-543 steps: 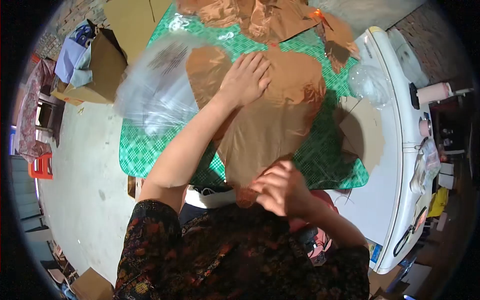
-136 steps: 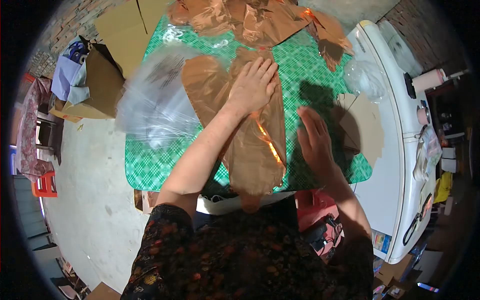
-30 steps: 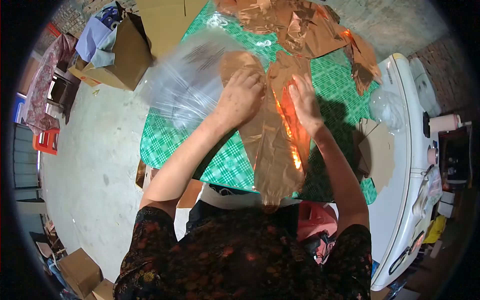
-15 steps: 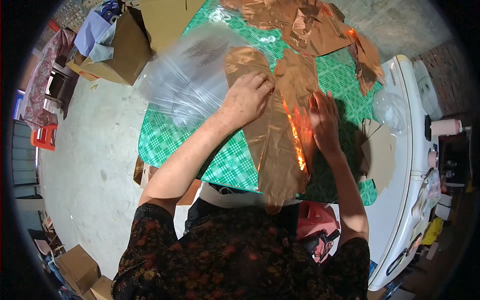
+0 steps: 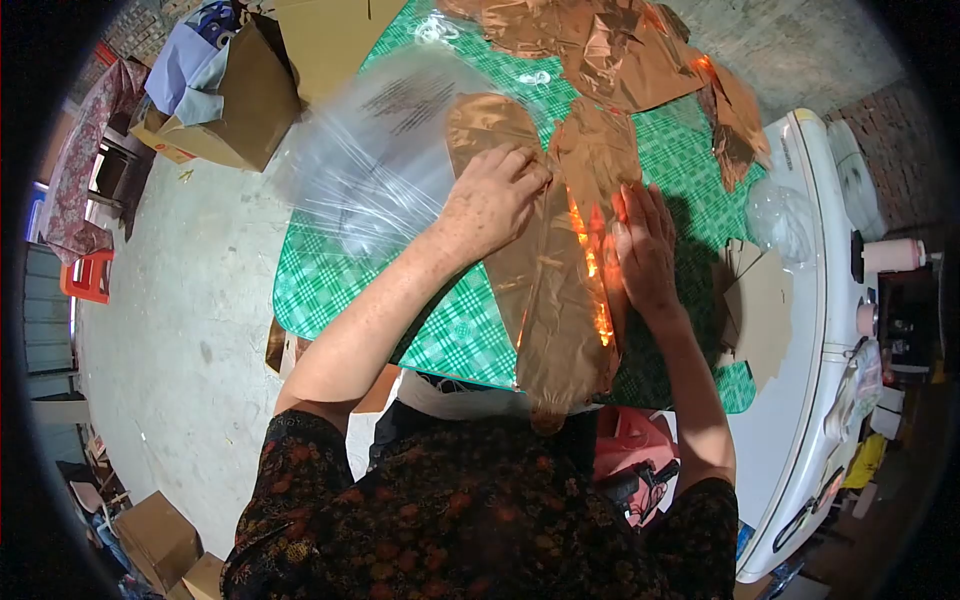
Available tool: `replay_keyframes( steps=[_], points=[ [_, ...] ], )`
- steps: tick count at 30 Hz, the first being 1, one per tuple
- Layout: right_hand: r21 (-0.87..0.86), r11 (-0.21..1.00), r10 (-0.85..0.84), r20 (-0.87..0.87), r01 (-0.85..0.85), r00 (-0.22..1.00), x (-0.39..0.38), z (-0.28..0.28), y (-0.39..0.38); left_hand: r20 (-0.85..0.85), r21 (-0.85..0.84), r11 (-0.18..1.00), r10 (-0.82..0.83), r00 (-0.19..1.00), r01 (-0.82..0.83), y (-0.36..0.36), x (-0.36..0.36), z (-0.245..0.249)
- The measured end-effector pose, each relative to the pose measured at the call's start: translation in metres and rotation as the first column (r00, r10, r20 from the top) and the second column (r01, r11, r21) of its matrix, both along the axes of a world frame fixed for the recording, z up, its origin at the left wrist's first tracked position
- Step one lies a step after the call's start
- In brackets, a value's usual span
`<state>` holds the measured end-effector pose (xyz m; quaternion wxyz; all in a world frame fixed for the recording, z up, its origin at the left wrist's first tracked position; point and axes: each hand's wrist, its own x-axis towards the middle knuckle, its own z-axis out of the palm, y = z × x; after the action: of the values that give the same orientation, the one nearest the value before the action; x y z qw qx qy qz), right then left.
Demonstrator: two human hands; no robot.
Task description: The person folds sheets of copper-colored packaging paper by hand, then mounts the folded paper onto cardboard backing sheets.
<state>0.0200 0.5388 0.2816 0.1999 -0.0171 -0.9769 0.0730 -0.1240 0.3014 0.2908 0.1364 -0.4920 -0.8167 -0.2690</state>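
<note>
A flat copper-coloured foil balloon (image 5: 560, 330) lies folded lengthwise over the table, its narrow tail hanging past the front edge. My left hand (image 5: 497, 197) rests on its upper left part, fingers bent and pressed together on the edge of a fold; the fingertips are partly hidden. On the right, my right hand (image 5: 648, 250) lies with its fingers stretched out along the balloon's shiny right side, holding nothing. Beside my left forearm is a clear plastic bag (image 5: 390, 140) with printed text.
More crumpled copper foil (image 5: 630, 55) covers the far side of the green checked table (image 5: 460, 330). Cardboard pieces (image 5: 760, 300) and a clear plastic bundle (image 5: 780, 220) lie at right, by a white appliance (image 5: 815, 300). An open carton (image 5: 250, 100) stands at left.
My right hand has turned flatter, its fingers now straighter and laid on the foil. My left hand stays in nearly the same place.
</note>
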Motion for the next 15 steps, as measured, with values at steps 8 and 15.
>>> replay_keyframes(
  steps=[8, 15],
  points=[
    [0.068, 0.996, 0.072, -0.093, -0.066, 0.993, -0.021, 0.001, 0.010, -0.001, -0.014, 1.000, 0.005, 1.000, -0.005, 0.000, 0.000, -0.001],
    [0.102, 0.993, 0.070, -0.070, -0.063, 0.995, -0.029, 0.006, -0.002, -0.004, -0.002, 1.000, 0.007, 1.000, -0.007, 0.002, 0.000, -0.002]
  ],
)
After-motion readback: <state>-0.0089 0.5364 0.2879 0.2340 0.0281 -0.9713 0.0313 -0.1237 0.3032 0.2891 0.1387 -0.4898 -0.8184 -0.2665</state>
